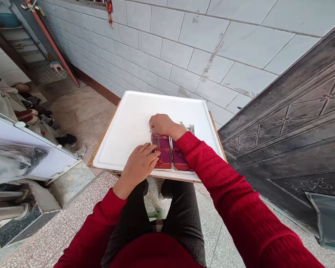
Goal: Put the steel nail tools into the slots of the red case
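An open manicure case (164, 160) with a dark red edge and purple lining lies on the white tabletop (123, 123), near its front. Small loops run across its left half, with slim metal tools (157, 141) in them. My left hand (138, 163) grips the case's left edge, fingers and thumb over the lining. My right hand (162, 123) is closed just beyond the left half, fingertips pinched low; what they hold is mostly hidden. Several loose metal tools (191, 128) lie behind my right wrist. My right forearm covers part of the case's right half.
A tiled wall (167, 56) rises behind the table. To the right stands a dark patterned metal door (284, 123). Shoes (30, 115) sit on a rack at the left, beside a white cabinet (25, 149). My legs are under the table's front edge.
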Tool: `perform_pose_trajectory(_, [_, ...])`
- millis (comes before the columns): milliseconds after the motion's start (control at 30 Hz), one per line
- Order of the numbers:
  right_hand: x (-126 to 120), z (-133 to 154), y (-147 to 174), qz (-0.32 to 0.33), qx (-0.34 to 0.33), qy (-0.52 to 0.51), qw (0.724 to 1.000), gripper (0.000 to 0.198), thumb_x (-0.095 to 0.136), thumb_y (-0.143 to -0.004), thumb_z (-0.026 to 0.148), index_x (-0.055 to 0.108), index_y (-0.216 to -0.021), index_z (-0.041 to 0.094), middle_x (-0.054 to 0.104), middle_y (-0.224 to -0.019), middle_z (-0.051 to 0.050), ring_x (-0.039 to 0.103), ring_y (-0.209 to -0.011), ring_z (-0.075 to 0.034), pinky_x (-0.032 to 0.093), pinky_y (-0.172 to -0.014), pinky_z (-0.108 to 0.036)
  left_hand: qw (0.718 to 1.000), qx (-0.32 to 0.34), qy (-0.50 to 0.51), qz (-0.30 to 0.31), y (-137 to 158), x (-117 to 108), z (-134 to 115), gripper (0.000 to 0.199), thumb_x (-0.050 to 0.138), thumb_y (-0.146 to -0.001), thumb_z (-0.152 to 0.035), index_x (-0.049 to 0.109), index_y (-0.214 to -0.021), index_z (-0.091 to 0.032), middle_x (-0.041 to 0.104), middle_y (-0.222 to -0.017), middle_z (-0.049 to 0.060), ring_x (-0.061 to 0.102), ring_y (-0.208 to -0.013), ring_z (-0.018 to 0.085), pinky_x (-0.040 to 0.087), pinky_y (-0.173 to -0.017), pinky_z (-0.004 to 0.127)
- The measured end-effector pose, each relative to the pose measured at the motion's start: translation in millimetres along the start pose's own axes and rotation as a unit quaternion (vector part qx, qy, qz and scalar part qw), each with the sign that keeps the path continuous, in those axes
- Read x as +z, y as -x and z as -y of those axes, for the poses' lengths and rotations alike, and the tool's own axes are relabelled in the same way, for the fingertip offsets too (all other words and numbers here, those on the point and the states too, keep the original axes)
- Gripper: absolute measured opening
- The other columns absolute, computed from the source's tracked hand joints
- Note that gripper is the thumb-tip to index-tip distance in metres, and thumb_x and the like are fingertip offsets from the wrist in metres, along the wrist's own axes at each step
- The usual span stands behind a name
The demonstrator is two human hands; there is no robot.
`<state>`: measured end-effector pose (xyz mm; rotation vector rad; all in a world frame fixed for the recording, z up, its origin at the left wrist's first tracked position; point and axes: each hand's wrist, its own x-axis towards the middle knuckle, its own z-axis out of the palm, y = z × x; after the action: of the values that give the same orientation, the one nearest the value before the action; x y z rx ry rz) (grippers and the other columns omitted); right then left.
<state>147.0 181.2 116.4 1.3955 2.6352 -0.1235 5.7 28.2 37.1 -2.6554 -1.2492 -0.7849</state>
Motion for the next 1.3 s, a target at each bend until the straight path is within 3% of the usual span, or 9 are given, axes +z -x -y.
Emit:
perform_pose_trajectory(233, [3.3, 8.7, -11.8, -0.004, -0.015, 0.055, 0.998, 0.02, 0.073, -0.08, 0.01, 0.08, -0.099, 0.013, 0.08, -0.104, -0.021, 0.075, -0.093, -0.032, 0.052, -0.076, -0.035, 1.0, -0.009, 0.012, 0.011, 0.0, -0.1, -0.8, 0.029, 0.05, -0.107, -0.023, 0.074, -0.122, -0.018, 0.071, -0.135, 0.012, 0.063, -0.13, 0.031, 0.054, -0.106, 0.05])
perform_pose_trajectory(333, [5.4, 1.0, -10.6, -0.026, -0.006, 0.006, 1.0, 0.011, 0.073, -0.08, 0.014, 0.078, -0.09, 0.015, 0.08, -0.101, -0.018, 0.074, -0.094, -0.031, 0.051, -0.078, -0.035, 1.0, -0.015, 0.02, 0.015, -0.3, -0.8, -1.2, 0.03, 0.049, -0.107, -0.023, 0.074, -0.123, -0.019, 0.071, -0.135, 0.012, 0.062, -0.13, 0.03, 0.054, -0.106, 0.051])
perform_pose_trajectory(433, [10.8, -13.8, -4.3, -0.11, 0.026, -0.107, 0.988, 0.009, 0.066, -0.083, 0.012, 0.073, -0.084, 0.017, 0.079, -0.095, -0.012, 0.072, -0.09, -0.025, 0.05, -0.076, -0.032, 0.999, -0.017, 0.024, 0.022, -1.0, -1.9, -1.5, 0.029, 0.051, -0.106, -0.023, 0.074, -0.123, -0.02, 0.071, -0.135, 0.011, 0.062, -0.13, 0.03, 0.054, -0.107, 0.05])
perform_pose_trajectory(500, [18.8, -24.9, 1.7, -0.176, 0.046, -0.24, 0.954, 0.01, 0.062, -0.084, 0.01, 0.067, -0.081, 0.017, 0.077, -0.084, -0.007, 0.07, -0.08, -0.02, 0.049, -0.073, -0.028, 0.999, -0.018, 0.025, 0.025, -1.4, -2.5, -1.7, 0.028, 0.052, -0.106, -0.022, 0.073, -0.124, -0.02, 0.071, -0.134, 0.011, 0.062, -0.13, 0.03, 0.053, -0.107, 0.05])
perform_pose_trajectory(633, [42.0, -42.7, 12.8, -0.241, 0.06, -0.519, 0.818, 0.011, 0.061, -0.084, 0.014, 0.058, -0.076, 0.02, 0.067, -0.063, 0.001, 0.06, -0.057, -0.012, 0.046, -0.058, -0.023, 0.999, -0.018, 0.02, 0.025, -1.2, -2.1, -1.2, 0.03, 0.049, -0.107, -0.023, 0.073, -0.124, -0.021, 0.071, -0.135, 0.011, 0.062, -0.13, 0.03, 0.053, -0.107, 0.05])
perform_pose_trajectory(733, [52.7, -50.9, 18.8, -0.286, 0.074, -0.611, 0.735, 0.01, 0.065, -0.08, 0.015, 0.058, -0.082, 0.021, 0.066, -0.062, 0.004, 0.055, -0.051, -0.01, 0.043, -0.051, -0.021, 1.0, -0.016, 0.015, 0.021, -0.5, -0.7, -0.2, 0.03, 0.048, -0.107, -0.024, 0.072, -0.123, -0.02, 0.07, -0.137, 0.01, 0.062, -0.13, 0.03, 0.053, -0.108, 0.049])
perform_pose_trajectory(800, [53.2, -53.6, 23.0, -0.314, 0.093, -0.631, 0.704, 0.016, 0.068, -0.077, 0.014, 0.059, -0.089, 0.021, 0.067, -0.063, 0.006, 0.056, -0.051, -0.009, 0.042, -0.049, -0.02, 1.0, -0.014, 0.013, 0.02, -0.3, 0.2, 0.5, 0.03, 0.048, -0.107, -0.024, 0.072, -0.124, -0.02, 0.07, -0.137, 0.01, 0.062, -0.13, 0.03, 0.052, -0.108, 0.049])
perform_pose_trajectory(900, [50.9, -52.6, 31.1, -0.316, 0.103, -0.64, 0.693, 0.021, 0.07, -0.076, 0.013, 0.061, -0.093, 0.021, 0.068, -0.064, 0.006, 0.058, -0.052, -0.009, 0.044, -0.048, -0.019, 1.0, -0.012, 0.012, 0.022, -0.8, 0.3, 1.1, 0.031, 0.047, -0.107, -0.024, 0.072, -0.125, -0.021, 0.07, -0.137, 0.01, 0.062, -0.131, 0.031, 0.052, -0.107, 0.05])
perform_pose_trajectory(1300, [75.3, -28.0, 42.3, -0.208, 0.094, -0.683, 0.693, 0.018, 0.078, -0.073, 0.016, 0.065, -0.085, 0.018, 0.067, -0.054, 0.004, 0.061, -0.045, -0.01, 0.051, -0.046, -0.017, 0.999, -0.013, 0.02, 0.031, -3.9, -1.9, 0.9, 0.032, 0.046, -0.107, -0.025, 0.072, -0.125, -0.023, 0.071, -0.135, 0.01, 0.062, -0.129, 0.03, 0.053, -0.106, 0.05])
